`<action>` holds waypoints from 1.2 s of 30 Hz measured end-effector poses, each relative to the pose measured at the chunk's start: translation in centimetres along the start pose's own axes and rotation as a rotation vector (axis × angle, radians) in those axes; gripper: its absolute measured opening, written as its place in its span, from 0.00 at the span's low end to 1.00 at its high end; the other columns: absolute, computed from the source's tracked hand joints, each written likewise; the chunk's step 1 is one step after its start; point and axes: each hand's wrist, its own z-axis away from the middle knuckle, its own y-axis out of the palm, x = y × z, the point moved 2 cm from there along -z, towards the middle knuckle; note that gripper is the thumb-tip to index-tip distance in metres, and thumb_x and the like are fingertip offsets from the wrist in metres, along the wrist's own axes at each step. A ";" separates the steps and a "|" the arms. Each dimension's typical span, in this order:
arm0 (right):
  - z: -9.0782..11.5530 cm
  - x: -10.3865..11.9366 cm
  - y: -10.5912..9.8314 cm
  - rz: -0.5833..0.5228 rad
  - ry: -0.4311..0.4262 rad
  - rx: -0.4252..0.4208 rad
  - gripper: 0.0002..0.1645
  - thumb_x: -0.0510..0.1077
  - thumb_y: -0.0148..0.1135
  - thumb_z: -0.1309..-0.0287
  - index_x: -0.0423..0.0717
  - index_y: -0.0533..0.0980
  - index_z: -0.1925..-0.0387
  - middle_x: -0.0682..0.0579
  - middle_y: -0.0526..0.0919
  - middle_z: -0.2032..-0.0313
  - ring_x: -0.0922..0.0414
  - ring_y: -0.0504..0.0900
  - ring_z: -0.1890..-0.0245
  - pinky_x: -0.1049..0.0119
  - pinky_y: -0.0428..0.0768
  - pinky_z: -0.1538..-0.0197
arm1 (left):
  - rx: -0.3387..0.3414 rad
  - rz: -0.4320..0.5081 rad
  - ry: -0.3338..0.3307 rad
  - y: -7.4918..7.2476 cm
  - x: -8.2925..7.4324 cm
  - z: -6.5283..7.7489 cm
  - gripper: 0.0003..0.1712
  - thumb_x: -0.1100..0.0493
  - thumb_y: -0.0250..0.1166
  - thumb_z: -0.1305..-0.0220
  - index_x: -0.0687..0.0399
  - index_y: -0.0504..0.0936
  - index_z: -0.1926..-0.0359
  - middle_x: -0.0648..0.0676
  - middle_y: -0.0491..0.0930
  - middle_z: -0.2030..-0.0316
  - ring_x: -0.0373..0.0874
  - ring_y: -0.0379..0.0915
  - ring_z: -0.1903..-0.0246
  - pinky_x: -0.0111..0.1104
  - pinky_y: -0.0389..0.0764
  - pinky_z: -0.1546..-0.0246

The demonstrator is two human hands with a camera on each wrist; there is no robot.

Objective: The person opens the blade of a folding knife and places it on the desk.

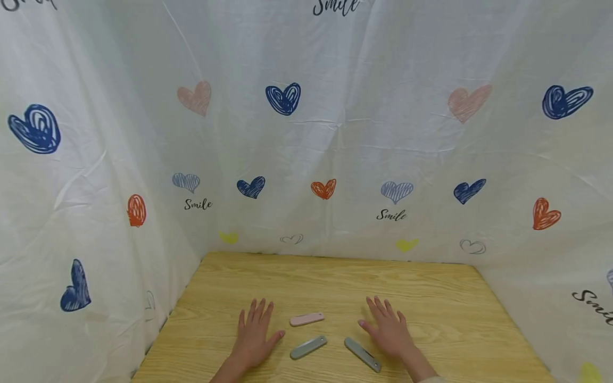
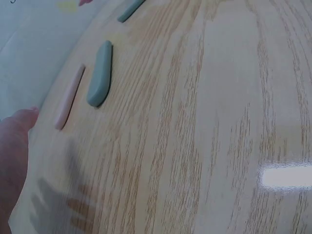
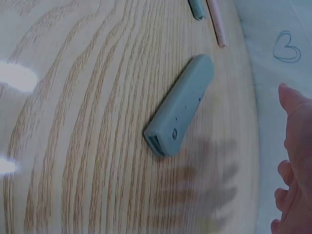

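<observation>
My left hand [image 1: 252, 339] is palm down over the left of the table, fingers straight and spread, holding nothing. On the other side my right hand [image 1: 390, 331] is spread the same way, also holding nothing. Between them lie three slim, round-ended things like closed folding knives. The pink one [image 1: 307, 319] is farthest back, and a grey-green one [image 1: 308, 347] lies in front of it, right of my left thumb. Another grey-green one [image 1: 362, 355] lies slanted beside my right hand; the right wrist view shows a rivet and an end slot on this knife [image 3: 180, 107].
The wood-grain table [image 1: 431, 290] has its back edge against a white curtain [image 1: 345, 143] printed with hearts and "Smile". This cloth also hangs along the left and right sides. Glare spots and hand shadows show on the tabletop in the wrist views.
</observation>
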 end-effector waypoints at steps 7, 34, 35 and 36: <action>-0.9 2.2 1.7 -0.008 -0.118 -0.005 0.40 0.63 0.51 0.34 0.45 0.60 0.29 0.38 0.61 0.29 0.33 0.56 0.29 0.24 0.50 0.37 | 0.054 0.032 -0.011 1.0 -0.1 -0.1 0.44 0.38 0.58 0.35 0.59 0.58 0.28 0.67 0.55 0.28 0.65 0.43 0.27 0.66 0.44 0.33; -2.1 6.8 6.4 -0.019 -0.229 0.091 0.36 0.58 0.51 0.32 0.42 0.63 0.31 0.38 0.67 0.33 0.32 0.64 0.34 0.25 0.60 0.40 | 0.180 0.024 0.049 3.4 -1.7 -0.5 0.43 0.39 0.55 0.33 0.62 0.58 0.28 0.62 0.60 0.29 0.59 0.55 0.30 0.64 0.52 0.33; -2.2 6.9 6.5 -0.025 -0.228 0.093 0.36 0.58 0.51 0.32 0.42 0.63 0.31 0.38 0.67 0.33 0.32 0.64 0.34 0.25 0.59 0.40 | 0.191 0.023 0.046 3.4 -1.8 -0.5 0.42 0.39 0.54 0.32 0.62 0.58 0.28 0.62 0.60 0.29 0.59 0.55 0.30 0.64 0.52 0.33; -2.2 7.0 6.6 -0.025 -0.227 0.093 0.36 0.58 0.51 0.32 0.42 0.63 0.31 0.38 0.68 0.33 0.32 0.64 0.34 0.26 0.60 0.40 | 0.200 0.023 0.042 3.4 -2.0 -0.4 0.42 0.40 0.54 0.32 0.62 0.58 0.28 0.62 0.60 0.29 0.59 0.55 0.29 0.64 0.52 0.33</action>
